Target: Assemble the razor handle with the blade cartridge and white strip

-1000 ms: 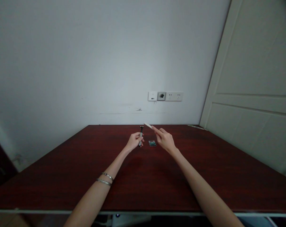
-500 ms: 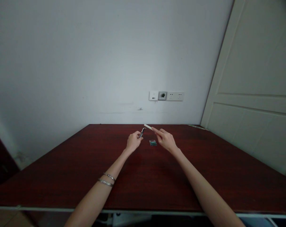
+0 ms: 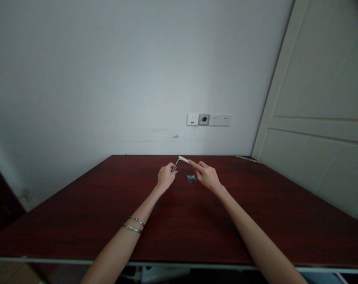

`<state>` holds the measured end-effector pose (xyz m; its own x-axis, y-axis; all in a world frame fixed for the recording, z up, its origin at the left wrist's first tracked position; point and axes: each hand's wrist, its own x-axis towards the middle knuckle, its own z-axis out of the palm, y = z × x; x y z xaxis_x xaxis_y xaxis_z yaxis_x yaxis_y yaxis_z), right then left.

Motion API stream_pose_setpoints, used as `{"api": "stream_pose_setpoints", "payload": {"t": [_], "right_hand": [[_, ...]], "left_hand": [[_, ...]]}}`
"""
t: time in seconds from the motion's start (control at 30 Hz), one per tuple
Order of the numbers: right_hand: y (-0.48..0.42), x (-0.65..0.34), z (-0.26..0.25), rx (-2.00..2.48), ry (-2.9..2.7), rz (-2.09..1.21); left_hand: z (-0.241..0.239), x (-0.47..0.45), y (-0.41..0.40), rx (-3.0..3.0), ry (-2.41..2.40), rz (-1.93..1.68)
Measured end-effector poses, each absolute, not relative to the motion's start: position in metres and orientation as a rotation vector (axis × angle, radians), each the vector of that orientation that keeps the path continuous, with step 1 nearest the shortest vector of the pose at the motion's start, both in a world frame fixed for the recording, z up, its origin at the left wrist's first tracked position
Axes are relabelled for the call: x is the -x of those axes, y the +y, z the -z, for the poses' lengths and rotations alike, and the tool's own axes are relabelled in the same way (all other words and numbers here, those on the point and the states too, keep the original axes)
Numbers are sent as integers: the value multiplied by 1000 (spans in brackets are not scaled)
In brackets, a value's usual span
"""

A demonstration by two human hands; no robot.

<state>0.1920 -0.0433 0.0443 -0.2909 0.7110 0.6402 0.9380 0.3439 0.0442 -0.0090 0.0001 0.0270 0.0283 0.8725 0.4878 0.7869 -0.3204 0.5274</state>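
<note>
My left hand [image 3: 165, 176] is closed around a slim black-and-silver tool [image 3: 175, 166] that points up and away and has a bent tip. Between the fingers of my right hand [image 3: 207, 175] is a narrow white stick [image 3: 183, 159], slanting up to the left. The tool's tip meets or nearly meets the stick's far end; whether they touch is too small to tell. Below and between the hands, a small clear case [image 3: 192, 178] with something green inside lies on the table, just left of my right hand.
The dark red wooden table [image 3: 108, 221] runs back to a pale wall [image 3: 137, 79]. Wall sockets [image 3: 219, 120] sit above its far edge. A white panelled door [image 3: 315, 98] stands along the right side. A flat strip [image 3: 248, 159] lies at the far right corner.
The white stick has shifted slightly left and down, and its end is now at the tool's tip. My left hand has moved a little left, and the gap between stick and tool has narrowed.
</note>
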Motion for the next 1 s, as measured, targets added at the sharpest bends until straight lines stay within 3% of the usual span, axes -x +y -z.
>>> {"api": "stream_pose_setpoints", "payload": {"t": [0.43,0.57,0.8,1.0], "right_hand": [[-44,-193,-44,1174,-2150,334],[-47,-186,-52,1018,-1894,-13],[-51,-168,-49,898,-1299,-1028],[-69,-151,-49,818,-1240,-1219]], "left_hand": [[-26,8,4,-2158,1562,-1321],[-24,7,7,-2109,1451,-1405],[-22,0,5,-1968,1166,-1416],[-25,-6,-5,-2012,1007,-1359]]}}
